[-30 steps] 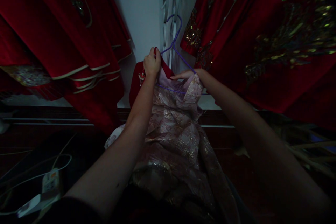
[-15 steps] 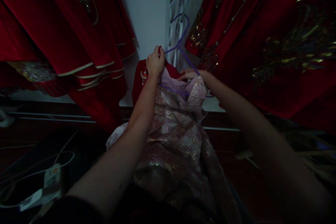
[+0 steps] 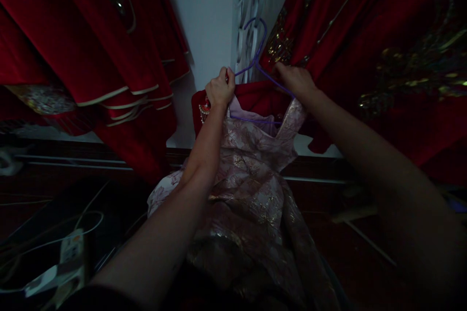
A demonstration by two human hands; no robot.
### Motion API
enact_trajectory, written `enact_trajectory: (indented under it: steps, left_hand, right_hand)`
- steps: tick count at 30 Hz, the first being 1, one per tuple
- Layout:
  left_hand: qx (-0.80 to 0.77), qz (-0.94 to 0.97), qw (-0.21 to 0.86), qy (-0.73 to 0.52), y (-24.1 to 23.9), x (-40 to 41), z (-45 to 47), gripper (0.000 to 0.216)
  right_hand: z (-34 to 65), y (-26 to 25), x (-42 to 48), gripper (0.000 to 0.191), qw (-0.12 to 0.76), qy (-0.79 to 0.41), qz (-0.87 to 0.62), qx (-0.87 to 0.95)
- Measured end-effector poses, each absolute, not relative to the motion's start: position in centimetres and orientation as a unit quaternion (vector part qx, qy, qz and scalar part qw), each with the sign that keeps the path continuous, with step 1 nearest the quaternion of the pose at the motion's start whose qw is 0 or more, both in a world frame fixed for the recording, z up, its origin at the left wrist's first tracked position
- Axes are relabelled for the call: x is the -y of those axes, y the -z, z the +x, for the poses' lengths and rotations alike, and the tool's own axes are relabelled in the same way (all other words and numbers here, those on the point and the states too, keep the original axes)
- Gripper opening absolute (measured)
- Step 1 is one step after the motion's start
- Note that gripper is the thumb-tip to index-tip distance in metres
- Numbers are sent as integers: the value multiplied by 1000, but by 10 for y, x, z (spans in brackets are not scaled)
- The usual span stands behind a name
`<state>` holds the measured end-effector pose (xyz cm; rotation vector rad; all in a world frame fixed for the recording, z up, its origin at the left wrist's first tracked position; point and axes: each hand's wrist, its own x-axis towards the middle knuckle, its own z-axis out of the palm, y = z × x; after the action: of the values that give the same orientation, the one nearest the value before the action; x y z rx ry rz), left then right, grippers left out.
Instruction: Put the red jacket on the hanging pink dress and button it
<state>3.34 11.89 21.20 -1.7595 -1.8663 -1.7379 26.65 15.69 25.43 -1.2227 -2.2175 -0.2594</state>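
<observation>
A purple wire hanger (image 3: 255,53) is held up in front of me, its hook near a white wall. My left hand (image 3: 220,90) is closed on the hanger's left arm together with the collar of a red garment (image 3: 255,97). My right hand (image 3: 295,80) is closed on the hanger's right arm and the red cloth there. A pale pink dress with gold pattern (image 3: 248,189) hangs from the hanger and drapes down over my lap.
Red embroidered garments hang at the left (image 3: 91,48) and at the right (image 3: 365,48). A white wall (image 3: 207,14) shows between them. A white power strip (image 3: 69,252) with cables lies on the dark floor at lower left.
My right hand has moved up and to the right, from the pink dress's shoulder to the hanger's right arm, and the red garment is now spread wider along the hanger.
</observation>
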Motion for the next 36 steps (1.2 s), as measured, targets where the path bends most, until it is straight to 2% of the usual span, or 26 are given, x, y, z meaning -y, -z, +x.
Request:
enact_trajectory:
  steps: [3, 8, 12, 16, 21, 23, 28, 30, 33, 36]
  left_hand:
    - [601, -568, 20, 562, -208, -124, 33, 42]
    - [616, -569, 30, 545, -202, -128, 35, 46]
    - [629, -562, 34, 535, -202, -128, 40, 50]
    - [643, -569, 32, 511, -204, -124, 43, 53]
    - [650, -575, 33, 496, -205, -122, 41, 55]
    - [650, -573, 42, 498, -204, -124, 39, 53]
    - [660, -560, 91, 493, -199, -130, 37, 50]
    - [652, -560, 87, 504, -199, -130, 37, 49]
    - [627, -566, 39, 534, -200, -127, 39, 45]
    - [628, -561, 28, 539, -199, -122, 43, 44]
  right_hand:
    - [287, -257, -146, 27, 303, 108, -477, 818]
    - [330, -253, -128, 41, 222, 234, -562, 762]
    - [360, -251, -124, 51, 214, 242, -629, 707]
    - [383, -252, -124, 43, 181, 234, -680, 671]
    - [394, -252, -107, 35, 101, 310, -699, 636]
    - [394, -253, -91, 35, 110, 302, -702, 636]
    - [376, -266, -28, 34, 235, 166, -653, 701]
    - [358, -270, -1, 18, 273, 44, -650, 708]
    - [320, -267, 20, 13, 361, -229, -572, 700]
    - [282, -253, 0, 17, 475, -310, -497, 657]
